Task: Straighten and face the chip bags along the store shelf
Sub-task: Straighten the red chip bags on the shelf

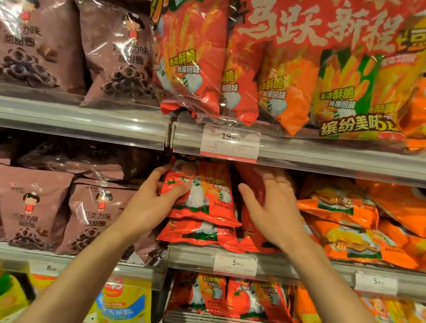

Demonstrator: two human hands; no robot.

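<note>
Facing in progress: red foil chip bags
Left hand (154,202) grips the top red foil chip bag (200,189); right hand (272,210), fingers loosely spread, presses the adjacent red bag (254,176); orange bags (347,211) beyond the right hand lie unstraightened.

Red tomato chip bags (202,202) lie stacked flat, tilted, on the middle shelf (287,269).

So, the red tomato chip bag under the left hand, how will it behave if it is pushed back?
The red tomato chip bag looks puffed and crinkled, so probably light and yielding. Its glossy film may slip under the left hand. It lies on another red bag, so it may slide rather than stand.
</note>
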